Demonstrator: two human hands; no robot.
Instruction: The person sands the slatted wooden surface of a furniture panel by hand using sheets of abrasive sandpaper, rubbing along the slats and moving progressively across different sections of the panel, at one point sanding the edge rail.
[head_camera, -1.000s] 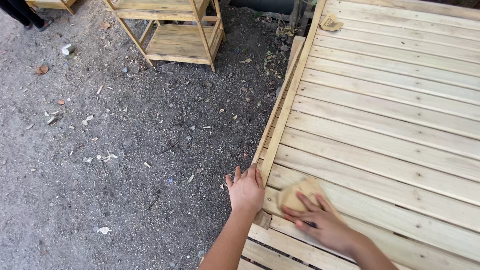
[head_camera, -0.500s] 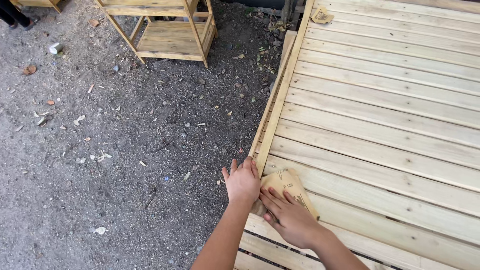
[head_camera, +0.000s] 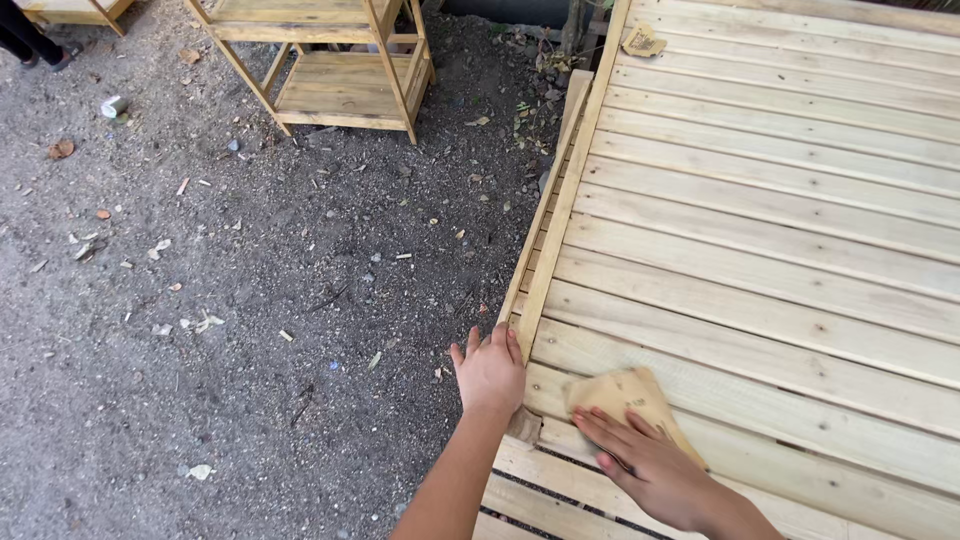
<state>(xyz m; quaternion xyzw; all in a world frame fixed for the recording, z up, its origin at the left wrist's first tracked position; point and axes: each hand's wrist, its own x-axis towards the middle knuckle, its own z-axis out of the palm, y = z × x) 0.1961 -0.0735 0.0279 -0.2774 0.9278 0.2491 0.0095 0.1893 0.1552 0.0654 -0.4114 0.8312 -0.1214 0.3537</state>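
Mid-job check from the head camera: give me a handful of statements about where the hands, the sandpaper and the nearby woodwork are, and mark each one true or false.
1. The right hand presses a tan sheet of sandpaper flat on a slat of the slatted wooden panel. True.
2. The left hand holds a hammer. False: it holds nothing and rests at the panel's outer edge rail.
3. A second scrap of sandpaper lies on the slats at the far end. True.
4. The panel lies on a tiled floor. False: the ground beside it is bare dirt strewn with wood chips.
5. A small wooden shelf unit stands on the dirt beyond the hands. True.
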